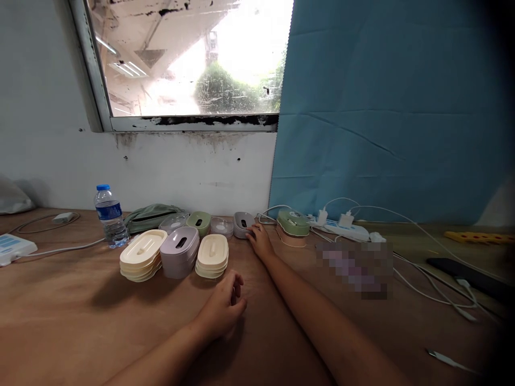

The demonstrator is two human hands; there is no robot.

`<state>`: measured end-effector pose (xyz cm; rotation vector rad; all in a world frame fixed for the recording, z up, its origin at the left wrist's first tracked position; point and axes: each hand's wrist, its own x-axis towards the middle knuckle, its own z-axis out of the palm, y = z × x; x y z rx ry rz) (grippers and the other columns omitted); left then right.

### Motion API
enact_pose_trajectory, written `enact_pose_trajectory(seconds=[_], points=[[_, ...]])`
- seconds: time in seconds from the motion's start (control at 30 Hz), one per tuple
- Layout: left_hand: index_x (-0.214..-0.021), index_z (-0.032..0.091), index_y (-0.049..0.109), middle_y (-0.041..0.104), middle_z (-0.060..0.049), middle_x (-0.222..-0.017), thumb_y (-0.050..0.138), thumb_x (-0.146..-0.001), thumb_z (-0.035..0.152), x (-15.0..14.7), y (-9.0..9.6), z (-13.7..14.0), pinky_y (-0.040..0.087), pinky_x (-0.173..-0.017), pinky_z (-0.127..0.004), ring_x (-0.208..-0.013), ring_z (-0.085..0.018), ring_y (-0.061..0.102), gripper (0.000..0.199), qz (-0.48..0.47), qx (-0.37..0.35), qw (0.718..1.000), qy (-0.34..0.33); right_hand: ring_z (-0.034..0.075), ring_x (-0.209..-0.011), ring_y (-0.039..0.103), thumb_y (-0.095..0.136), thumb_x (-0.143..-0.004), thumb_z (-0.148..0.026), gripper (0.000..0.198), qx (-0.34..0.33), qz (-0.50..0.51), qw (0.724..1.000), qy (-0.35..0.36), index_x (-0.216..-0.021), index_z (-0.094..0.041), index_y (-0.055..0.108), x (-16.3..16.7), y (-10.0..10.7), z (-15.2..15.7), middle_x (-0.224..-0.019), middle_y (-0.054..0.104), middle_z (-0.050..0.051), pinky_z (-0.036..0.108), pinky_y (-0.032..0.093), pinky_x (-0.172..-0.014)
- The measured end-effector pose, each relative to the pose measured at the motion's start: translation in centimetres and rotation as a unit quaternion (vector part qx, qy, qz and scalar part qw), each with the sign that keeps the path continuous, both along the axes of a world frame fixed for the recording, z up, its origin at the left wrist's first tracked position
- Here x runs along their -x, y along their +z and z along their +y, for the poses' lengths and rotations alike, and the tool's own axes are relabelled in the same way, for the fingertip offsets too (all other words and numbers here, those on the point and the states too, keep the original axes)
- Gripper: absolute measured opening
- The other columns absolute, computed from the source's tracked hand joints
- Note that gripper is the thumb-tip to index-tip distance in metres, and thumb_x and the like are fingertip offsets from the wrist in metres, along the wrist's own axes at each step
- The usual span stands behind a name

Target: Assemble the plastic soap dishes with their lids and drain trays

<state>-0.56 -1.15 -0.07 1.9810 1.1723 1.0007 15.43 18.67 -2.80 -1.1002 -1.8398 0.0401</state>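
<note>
My right hand (pixel 262 244) reaches to the back of the table, its fingers closed on the right side of a small grey lidded container (pixel 242 224). Nearer to me, my left hand (pixel 226 306) hangs over the table with loosely bent fingers, thumb apart, and nothing in it. Just beyond it is a stack of cream lids (pixel 213 252). A second, larger cream lid stack (pixel 144 249) stands farther left, with a lilac container stack (pixel 179 252) between the two. Behind them are a green container (pixel 198 223) and clear plastic containers (pixel 221 228).
A water bottle (pixel 110 217) and a green pouch (pixel 153 215) stand at the back left. A green box (pixel 293 222), a power strip (pixel 341 230) and loose white cables lie to the right, with a dark phone-like object (pixel 469 276). A pixelated patch hides something.
</note>
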Motion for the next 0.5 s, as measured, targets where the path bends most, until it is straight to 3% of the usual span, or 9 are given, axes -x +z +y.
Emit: enact_pose_trajectory(seconds=[0.5], points=[[-0.083, 0.019, 0.039, 0.044, 0.003, -0.073, 0.045, -0.070, 0.013, 0.00, -0.37, 0.26, 0.033, -0.056, -0.021, -0.062, -0.010, 0.040, 0.016, 0.013, -0.002, 1.000, -0.006, 0.022, -0.096, 0.052, 0.040, -0.085, -0.033, 0.026, -0.037, 0.029, 0.999, 0.010, -0.094, -0.018, 0.060, -0.28, 0.81, -0.86, -0.097, 0.059, 0.008, 0.036, 0.039, -0.086]])
